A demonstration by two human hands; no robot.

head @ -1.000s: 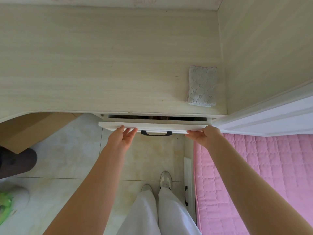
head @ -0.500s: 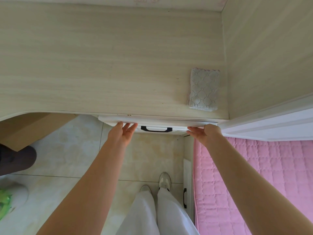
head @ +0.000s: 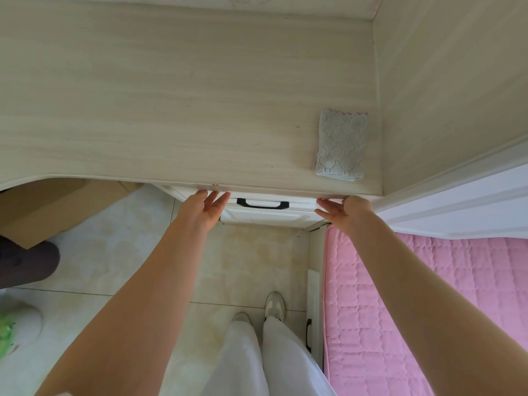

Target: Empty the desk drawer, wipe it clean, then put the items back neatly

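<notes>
The white drawer (head: pixel 268 215) with a black handle (head: pixel 263 203) sits pushed in under the pale wooden desk top (head: pixel 171 110); its inside is hidden. My left hand (head: pixel 205 208) presses the drawer front's left end with straight fingers. My right hand (head: pixel 341 211) touches the front's right end, fingers extended. A folded grey cloth (head: pixel 341 144) lies on the desk near the right wall.
A wood-panelled wall (head: pixel 457 81) bounds the desk on the right. A pink quilted bed (head: pixel 428 310) lies at the right. A cardboard box (head: pixel 57 207) stands under the desk at the left, beside a dark object (head: pixel 25 264). A lower drawer handle (head: pixel 308 332) shows by my legs.
The drawer was open by a narrow gap one second ago; both hands have pushed it in until its front sits under the desk edge.
</notes>
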